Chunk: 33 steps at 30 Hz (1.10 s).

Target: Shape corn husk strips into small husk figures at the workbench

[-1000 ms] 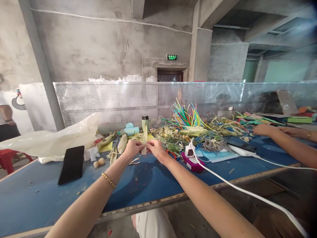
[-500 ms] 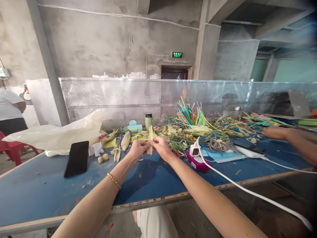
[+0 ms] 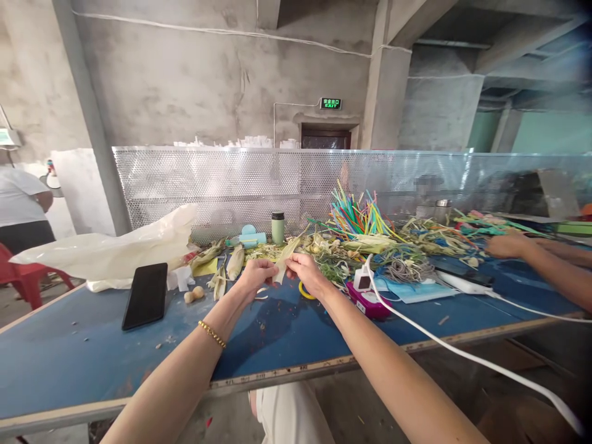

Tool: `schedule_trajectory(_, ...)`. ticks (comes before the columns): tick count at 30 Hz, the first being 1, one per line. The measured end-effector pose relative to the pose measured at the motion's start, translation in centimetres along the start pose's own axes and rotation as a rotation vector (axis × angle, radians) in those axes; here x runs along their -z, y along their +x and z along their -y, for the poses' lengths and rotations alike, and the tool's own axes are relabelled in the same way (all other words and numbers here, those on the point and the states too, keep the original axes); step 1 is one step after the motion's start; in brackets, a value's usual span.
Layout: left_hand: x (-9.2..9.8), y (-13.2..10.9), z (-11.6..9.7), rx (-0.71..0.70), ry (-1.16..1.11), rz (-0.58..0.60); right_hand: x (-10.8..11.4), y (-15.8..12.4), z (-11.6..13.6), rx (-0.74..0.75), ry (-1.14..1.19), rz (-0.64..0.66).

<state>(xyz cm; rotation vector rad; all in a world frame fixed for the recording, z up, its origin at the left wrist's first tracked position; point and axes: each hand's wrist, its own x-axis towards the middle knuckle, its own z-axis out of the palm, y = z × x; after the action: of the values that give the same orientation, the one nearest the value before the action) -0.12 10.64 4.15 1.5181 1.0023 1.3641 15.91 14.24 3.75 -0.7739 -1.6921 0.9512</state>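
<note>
A pale corn husk (image 3: pixel 285 259) is stretched between my two hands above the blue table (image 3: pixel 277 336). My left hand (image 3: pixel 256 275) pinches its lower left end, and my right hand (image 3: pixel 304 271) grips its right edge. The strip tilts up to the right. Just below my right hand a yellow ring (image 3: pixel 305 291) lies on the table, partly covered. Left of my hands are more dried husks (image 3: pixel 235 261) and small round beige balls (image 3: pixel 194 294). Behind my right hand spreads a heap of husk and green strands (image 3: pixel 330 259).
A black phone (image 3: pixel 145 296) and a plastic bag (image 3: pixel 115 246) lie left. A green bottle (image 3: pixel 277 227) stands behind. Coloured pipe cleaners (image 3: pixel 356 213), a purple power strip (image 3: pixel 370 302) and a white cable (image 3: pixel 430 339) are right. Another person's hand (image 3: pixel 506 245) works far right.
The husk has gone from upright to tilted right, and more of it shows between my hands. My right hand has shifted slightly right, uncovering the yellow ring.
</note>
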Motion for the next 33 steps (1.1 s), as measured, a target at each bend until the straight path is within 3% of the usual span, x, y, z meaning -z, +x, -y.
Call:
schedule_trajectory(7,0.5,0.2,0.6,-0.207,0.442,-0.216,-0.9,-0.4,-0.2,-0.067,-0.169,0.019)
schedule_trajectory(10,0.5,0.1,0.4,-0.247,0.5,-0.231,-1.0,-0.5,-0.3,-0.06,-0.185,0.001)
schedule_trajectory(16,0.8,0.4,1.3,-0.151,0.443,-0.031,-0.9,-0.8,0.5,0.076,-0.359,0.009)
schedule_trajectory(22,0.7,0.6,1.8,-0.197,0.482,-0.127,-1.2,-0.6,0.9,0.191,-0.585,-0.09)
schedule_trajectory(29,0.5,0.4,1.1,-0.183,0.322,-0.087,-1.5,-0.5,0.7,0.29,-0.642,-0.125)
schedule_trajectory(33,0.3,0.3,0.7,-0.197,0.312,-0.124,-1.6,-0.4,0.7,0.345,-0.656,-0.141)
